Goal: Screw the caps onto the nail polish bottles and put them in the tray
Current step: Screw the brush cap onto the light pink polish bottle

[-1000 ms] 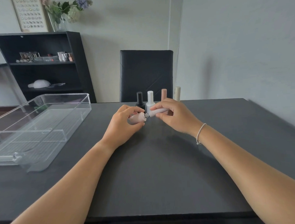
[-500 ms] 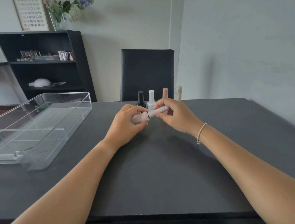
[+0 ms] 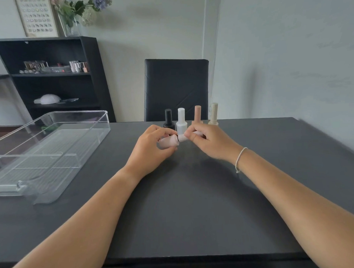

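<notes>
Left hand (image 3: 150,149) grips a pale pink bottle (image 3: 169,141) held sideways above the dark table (image 3: 185,204); right hand (image 3: 208,141) pinches its matching cap (image 3: 187,136), seated at the neck. Clear tray (image 3: 51,151) sits at left, well apart.

Both hands, left (image 3: 150,149) and right (image 3: 210,141), curled, seemingly pinching.
</notes>
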A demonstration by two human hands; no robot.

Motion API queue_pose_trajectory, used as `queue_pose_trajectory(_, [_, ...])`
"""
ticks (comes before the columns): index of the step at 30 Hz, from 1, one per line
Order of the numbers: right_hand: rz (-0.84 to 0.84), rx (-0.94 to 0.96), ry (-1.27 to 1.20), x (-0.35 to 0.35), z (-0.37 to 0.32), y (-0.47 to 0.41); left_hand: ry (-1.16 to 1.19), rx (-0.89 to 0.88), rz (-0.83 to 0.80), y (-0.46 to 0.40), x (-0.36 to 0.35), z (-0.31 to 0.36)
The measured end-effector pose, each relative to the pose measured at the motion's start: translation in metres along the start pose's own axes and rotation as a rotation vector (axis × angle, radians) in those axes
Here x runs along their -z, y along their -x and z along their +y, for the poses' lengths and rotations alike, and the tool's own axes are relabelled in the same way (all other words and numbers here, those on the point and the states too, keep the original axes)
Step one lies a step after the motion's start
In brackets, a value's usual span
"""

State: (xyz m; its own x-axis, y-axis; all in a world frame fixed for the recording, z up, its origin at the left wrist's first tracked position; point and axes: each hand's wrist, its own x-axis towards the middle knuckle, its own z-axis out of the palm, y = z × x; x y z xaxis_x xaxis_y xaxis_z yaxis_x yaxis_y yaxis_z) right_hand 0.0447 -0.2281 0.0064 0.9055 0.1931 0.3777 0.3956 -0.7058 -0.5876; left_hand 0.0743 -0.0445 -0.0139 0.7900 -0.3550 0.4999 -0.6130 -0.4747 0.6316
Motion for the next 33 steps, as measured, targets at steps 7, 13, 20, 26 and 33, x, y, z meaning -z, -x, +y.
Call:
queue_pose_trajectory(7, [-0.044,0.009,-0.034,-0.0028,0.0009,-0.0010,0.014,-0.002,0.004,-0.0001,0.0004,0.0006])
queue_pose_trajectory(13, [0.008,0.029,-0.025,-0.0012,0.0055,-0.0015,0.013,0.001,-0.004,0.0001,0.0007,0.0011])
queue_pose_trajectory(20, [0.040,-0.018,-0.031,-0.0005,0.0060,-0.0006,0.001,-0.009,-0.005,0.0008,0.0004,0.0010])
queue_pose_trajectory(26, [0.023,0.004,-0.092,-0.0013,0.0055,-0.0009,0.002,-0.015,-0.005,0.0001,-0.0011,0.0004])
queue_pose_trajectory(33, [0.086,0.012,-0.045,0.0003,0.0070,-0.0007,-0.009,-0.013,-0.013,-0.0004,-0.0006,-0.0003])
